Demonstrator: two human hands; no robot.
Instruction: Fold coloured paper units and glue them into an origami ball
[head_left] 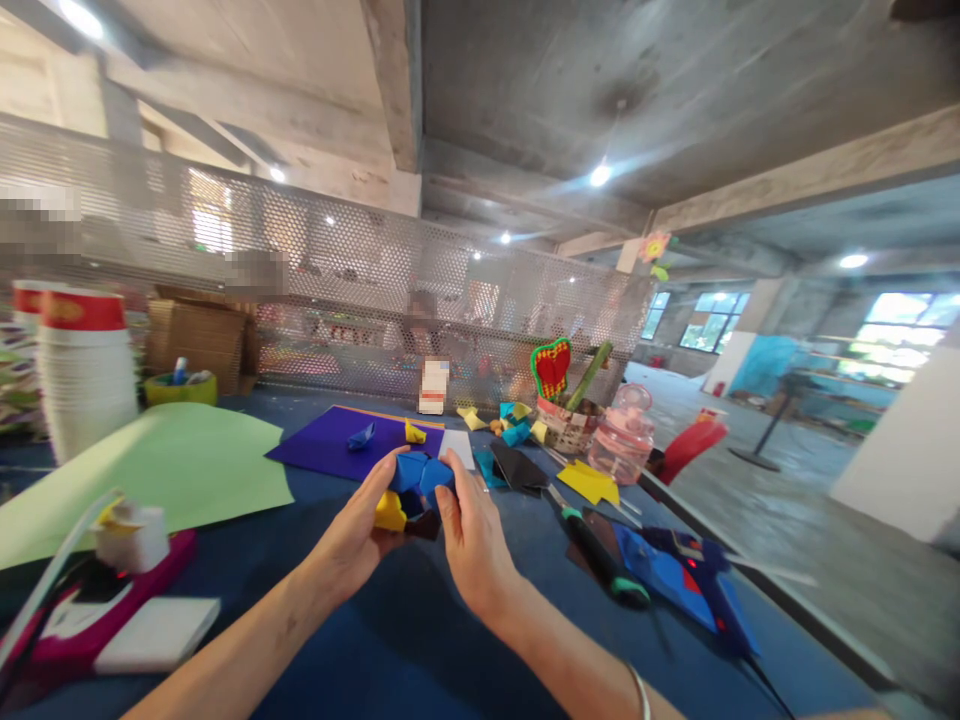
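Note:
Both my hands hold a folded paper piece point(417, 488) made of blue, yellow and dark units, raised a little above the blue table point(420, 640). My left hand point(352, 535) grips it from the left and below, fingers curled around the yellow part. On the other side, my right hand point(469, 530) closes over the blue part with thumb and fingers.
A purple sheet point(337, 445) and a light green sheet point(165, 470) lie beyond my hands, with small folded pieces point(510, 425). Scissors point(600, 560), a blue glue gun point(690, 580), a pink jar point(622, 440), a basket point(566, 425) and stacked paper cups point(82, 380) surround them. Mesh fence behind.

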